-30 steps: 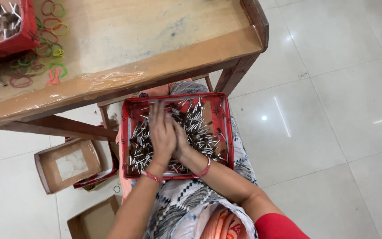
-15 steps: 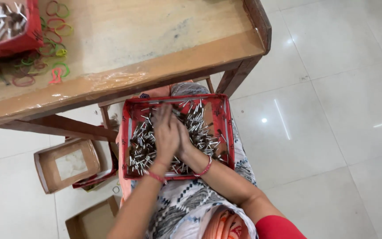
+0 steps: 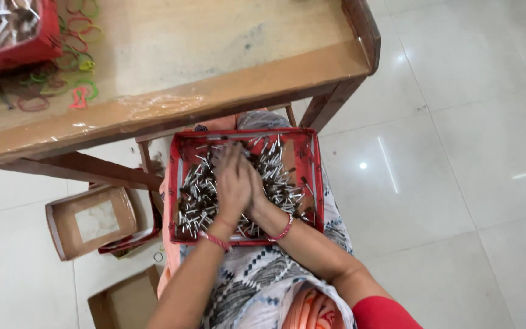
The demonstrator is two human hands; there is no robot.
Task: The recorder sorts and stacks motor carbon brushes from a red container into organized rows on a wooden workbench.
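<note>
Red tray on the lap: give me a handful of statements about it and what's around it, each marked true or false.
1. Both hands, left hand and right hand, are pressed together into the small metal pieces in the red tray. True.
2. The red tray sits on the wooden table. False: it rests on the person's lap, below the table edge.
3. Coloured rubber bands lie on the table. True.
4. The floor beside the person holds a blue bucket. False: open cardboard boxes are there.
5. A second red tray is on the table's left end. True.
</note>
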